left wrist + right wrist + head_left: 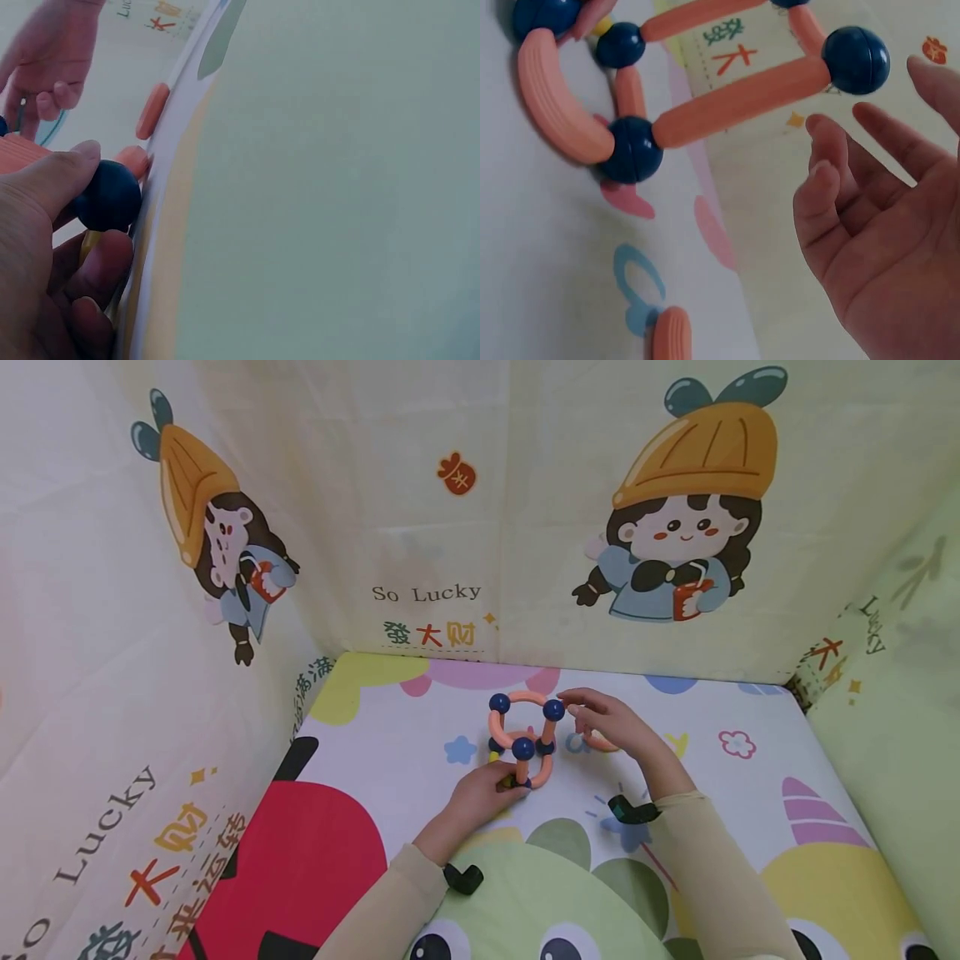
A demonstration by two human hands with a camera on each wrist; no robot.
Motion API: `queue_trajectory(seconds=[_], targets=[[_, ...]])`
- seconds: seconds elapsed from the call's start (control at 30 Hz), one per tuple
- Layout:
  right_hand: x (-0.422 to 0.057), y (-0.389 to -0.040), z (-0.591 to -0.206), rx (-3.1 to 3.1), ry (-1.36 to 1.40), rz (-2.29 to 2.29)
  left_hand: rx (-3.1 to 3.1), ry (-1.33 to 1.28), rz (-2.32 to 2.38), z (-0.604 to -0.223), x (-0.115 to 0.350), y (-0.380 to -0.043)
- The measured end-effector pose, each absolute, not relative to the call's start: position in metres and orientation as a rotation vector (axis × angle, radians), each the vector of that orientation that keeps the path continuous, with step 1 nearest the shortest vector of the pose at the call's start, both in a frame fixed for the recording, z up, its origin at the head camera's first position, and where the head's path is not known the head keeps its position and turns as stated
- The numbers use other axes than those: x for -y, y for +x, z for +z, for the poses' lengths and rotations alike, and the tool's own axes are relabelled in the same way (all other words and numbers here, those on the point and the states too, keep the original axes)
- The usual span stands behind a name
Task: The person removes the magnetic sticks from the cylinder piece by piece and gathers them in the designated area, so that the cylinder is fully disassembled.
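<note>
Left hand pinching blue ball; right hand loosely spread: only right wrist view shows gap to frame.

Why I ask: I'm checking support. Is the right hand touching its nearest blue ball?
Apart: the right wrist view shows a visible gap between the right hand and blue ball.

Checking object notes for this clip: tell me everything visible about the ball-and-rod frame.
The ball-and-rod frame is an open construction: glossy navy balls join salmon-pink, plastic-looking rods, some curved and grooved, others straight. A yellow piece shows low on its left side. It stands upright over the printed tabletop; whether all lower balls rest there is unclear. The left hand grips it low, at a front ball. The right hand is beside an upper ball, apparently not touching.
</note>
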State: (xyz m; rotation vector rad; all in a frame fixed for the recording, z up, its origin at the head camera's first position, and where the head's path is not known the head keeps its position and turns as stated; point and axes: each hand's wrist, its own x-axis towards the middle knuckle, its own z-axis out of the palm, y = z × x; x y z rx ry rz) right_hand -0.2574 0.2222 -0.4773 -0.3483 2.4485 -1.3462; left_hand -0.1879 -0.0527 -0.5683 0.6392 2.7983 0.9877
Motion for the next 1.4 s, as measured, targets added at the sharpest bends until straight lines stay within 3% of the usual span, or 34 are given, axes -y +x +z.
queue_trajectory(seconds=[0.37,1.4], targets=[[-0.207,-0.261,-0.473,-2.281,-0.533,-1.427,-2.797,0.622,0.969,-0.567,0.051,-0.187],[-0.196,-0.233,-0.481,-2.218,-0.423,-1.576,-2.430,0.705,0.984,-0.550,0.095,-0.217]])
